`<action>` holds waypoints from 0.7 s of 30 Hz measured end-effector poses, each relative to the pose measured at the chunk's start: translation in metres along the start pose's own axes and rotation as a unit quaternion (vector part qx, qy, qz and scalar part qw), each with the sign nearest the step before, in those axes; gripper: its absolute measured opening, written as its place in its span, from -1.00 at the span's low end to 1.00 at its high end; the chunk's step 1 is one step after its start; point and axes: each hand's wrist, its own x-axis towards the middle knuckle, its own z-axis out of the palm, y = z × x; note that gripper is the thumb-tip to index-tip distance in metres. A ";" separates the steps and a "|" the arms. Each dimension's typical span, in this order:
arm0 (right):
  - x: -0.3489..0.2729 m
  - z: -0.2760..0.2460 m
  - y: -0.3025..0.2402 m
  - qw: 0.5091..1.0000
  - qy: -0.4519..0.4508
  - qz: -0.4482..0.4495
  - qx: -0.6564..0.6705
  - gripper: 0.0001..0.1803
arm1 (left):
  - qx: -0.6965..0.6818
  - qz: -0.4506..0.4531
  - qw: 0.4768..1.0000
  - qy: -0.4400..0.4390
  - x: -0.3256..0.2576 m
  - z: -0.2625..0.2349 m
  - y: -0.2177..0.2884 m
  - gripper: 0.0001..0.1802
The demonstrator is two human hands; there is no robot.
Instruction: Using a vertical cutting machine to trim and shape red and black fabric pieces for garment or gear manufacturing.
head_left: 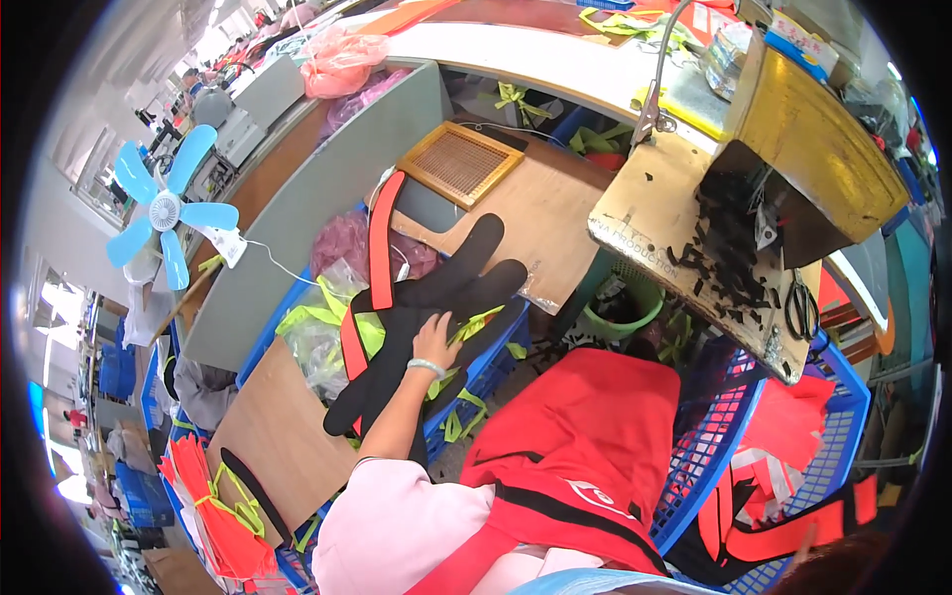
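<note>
My left hand (pixel 434 344), with a pale bracelet at the wrist, lies with its fingers spread on a pile of long black fabric strips (pixel 407 332) with rounded ends. Beside them run orange strips with dark edging (pixel 382 243). Yellow-green ribbon pieces (pixel 476 323) poke out by my fingers. Of my right hand (pixel 801 545) only a blurred, finger-like patch may show at the lower right, beside an orange and black strap (pixel 783 535) over a blue basket (pixel 709 456). Whether it grips the strap cannot be made out.
A wooden board (pixel 694 213) at right carries black scraps, a yellow metal housing (pixel 813 149) and black scissors (pixel 800 309). Below stands a green bin (pixel 623 302). A wood-framed mesh panel (pixel 461 164) lies on the far board. At left are a blue fan (pixel 166 210) and a grey partition (pixel 297 218).
</note>
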 end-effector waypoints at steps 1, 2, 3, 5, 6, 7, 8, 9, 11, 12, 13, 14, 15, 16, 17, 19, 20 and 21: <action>0.003 0.002 0.075 1.000 0.003 -0.004 -0.005 -0.35 | 0.002 -0.047 0.994 -0.100 -0.003 0.009 -0.017 0.04; 0.003 0.008 0.143 0.992 -0.032 -0.013 -0.125 -0.30 | 0.000 -0.048 0.994 -0.102 -0.003 0.011 -0.021 0.04; -0.007 0.011 0.193 0.967 -0.062 -0.016 -0.247 -0.25 | 0.031 -0.064 0.983 -0.169 0.000 0.016 -0.021 0.11; -0.063 0.032 0.183 0.921 -0.176 0.096 -0.333 -0.16 | 0.066 -0.069 0.969 -0.226 0.005 0.031 -0.019 0.24; -0.050 0.056 0.160 0.950 -0.194 0.092 -0.224 -0.16 | 0.056 -0.078 0.972 -0.213 -0.007 0.031 -0.028 0.22; -0.047 0.076 0.120 0.948 -0.213 0.106 -0.209 -0.18 | 0.020 -0.056 0.975 -0.214 -0.007 0.032 -0.028 0.19; -0.045 0.087 0.086 0.948 -0.252 0.118 -0.153 -0.22 | -0.017 -0.033 0.976 -0.214 -0.002 0.035 -0.027 0.16; -0.051 0.094 0.096 0.957 -0.259 0.088 -0.102 -0.25 | -0.024 0.017 0.979 -0.201 0.005 0.040 -0.025 0.12; -0.058 0.117 0.082 0.948 -0.284 0.094 -0.107 -0.31 | -0.062 0.081 0.974 -0.204 0.017 0.043 -0.010 -0.15; -0.053 0.131 0.040 0.930 -0.312 0.088 -0.171 -0.33 | -0.062 0.070 0.974 -0.208 0.017 0.044 -0.012 -0.15; -0.051 0.141 0.021 0.927 -0.329 0.081 -0.160 -0.36 | -0.086 0.048 0.981 -0.164 0.014 0.046 -0.013 -0.32; -0.050 0.149 0.009 0.925 -0.343 0.076 -0.148 -0.39 | -0.109 0.029 0.986 -0.119 0.015 0.048 -0.013 -0.47; -0.050 0.155 0.000 0.923 -0.352 0.072 -0.138 -0.42 | -0.135 -0.005 0.989 -0.060 0.015 0.045 -0.010 -0.67; -0.049 0.160 -0.006 0.921 -0.361 0.069 -0.126 -0.46 | -0.127 -0.014 0.991 -0.029 0.015 0.037 -0.008 -0.70; -0.050 0.165 -0.009 0.921 -0.360 0.043 -0.141 -0.51 | -0.122 -0.006 0.992 -0.016 0.012 0.026 -0.006 -0.70; -0.046 0.180 -0.032 0.915 -0.377 0.022 -0.144 -0.52 | -0.113 -0.005 0.994 0.000 0.008 -0.014 0.006 -0.70; -0.045 0.190 -0.045 0.909 -0.391 0.004 -0.147 -0.54 | -0.122 0.046 0.991 0.016 0.005 -0.033 0.013 -0.71; -0.044 0.202 -0.054 0.910 -0.396 -0.043 -0.113 -0.57 | -0.130 0.094 0.987 0.033 0.000 -0.048 0.018 -0.71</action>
